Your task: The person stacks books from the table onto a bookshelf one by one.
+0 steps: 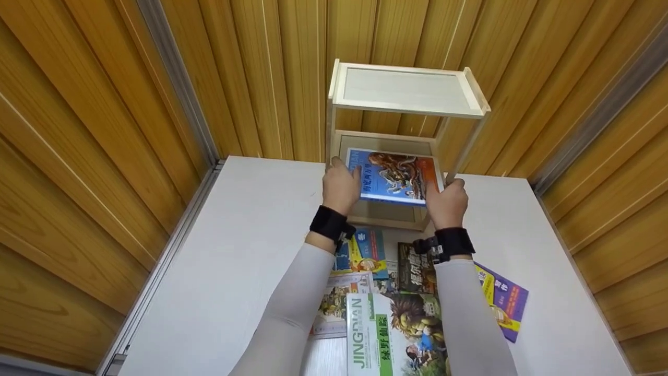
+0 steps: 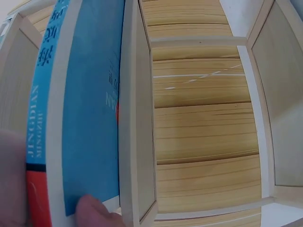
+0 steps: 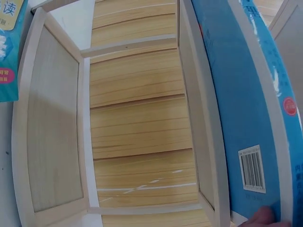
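Observation:
A blue book with an orange patch and a sea creature on its cover lies tilted at the middle level of a small wooden shelf rack. My left hand grips the book's left edge, thumb on the cover. At the opposite edge my right hand holds it, thumb also on top. In the left wrist view, the book's blue underside lies close along a shelf board, with a fingertip against it. The right wrist view has the barcode side by the board and fingertips at its corner.
Several books lie in front of the rack: a green-and-white one, a dark one, a blue-and-yellow one, a pale-framed one. A purple book is by my right forearm. Wood-panelled walls enclose the white table.

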Demonstrator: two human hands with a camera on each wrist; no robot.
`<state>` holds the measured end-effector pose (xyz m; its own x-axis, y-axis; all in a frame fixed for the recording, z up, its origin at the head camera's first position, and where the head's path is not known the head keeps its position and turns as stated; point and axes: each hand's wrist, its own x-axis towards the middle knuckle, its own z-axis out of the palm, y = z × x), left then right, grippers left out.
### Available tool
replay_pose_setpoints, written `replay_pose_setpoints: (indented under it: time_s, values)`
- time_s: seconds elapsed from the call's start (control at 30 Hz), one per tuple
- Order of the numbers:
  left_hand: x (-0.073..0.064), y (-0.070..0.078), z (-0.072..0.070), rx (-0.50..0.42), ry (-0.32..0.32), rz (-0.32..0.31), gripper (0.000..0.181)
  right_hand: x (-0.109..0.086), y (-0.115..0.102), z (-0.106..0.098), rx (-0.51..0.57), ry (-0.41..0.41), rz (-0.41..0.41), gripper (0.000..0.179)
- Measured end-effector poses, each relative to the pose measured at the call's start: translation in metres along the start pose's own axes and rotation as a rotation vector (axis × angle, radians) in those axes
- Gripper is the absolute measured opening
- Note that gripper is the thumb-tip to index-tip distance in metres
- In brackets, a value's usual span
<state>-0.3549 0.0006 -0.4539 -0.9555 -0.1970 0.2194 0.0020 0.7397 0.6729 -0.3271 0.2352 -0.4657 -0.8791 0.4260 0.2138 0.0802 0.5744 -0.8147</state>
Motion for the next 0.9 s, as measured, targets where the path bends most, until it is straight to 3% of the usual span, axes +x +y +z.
replay_pose_setpoints:
  time_s: [0.2, 0.6, 0.77, 0.9]
  values:
    - [-0.004, -0.003, 0.003, -0.013, 0.016, 0.019, 0.059, 0.000, 0.003, 0.003, 0.021, -0.001, -0.010, 0.056]
    - [-0.007, -0.010, 0.003, -0.055, -0.009, -0.007, 0.058, -0.005, 0.005, -0.008, -0.015, -0.086, 0.006, 0.064]
    - [-0.012, -0.015, 0.001, -0.055, -0.003, -0.004, 0.063, -0.011, 0.011, -0.006, -0.014, -0.039, -0.029, 0.063]
    - [-0.019, -0.024, -0.003, 0.008, 0.019, 0.002, 0.064, -0.017, 0.020, -0.011, -0.057, 0.029, -0.097, 0.060]
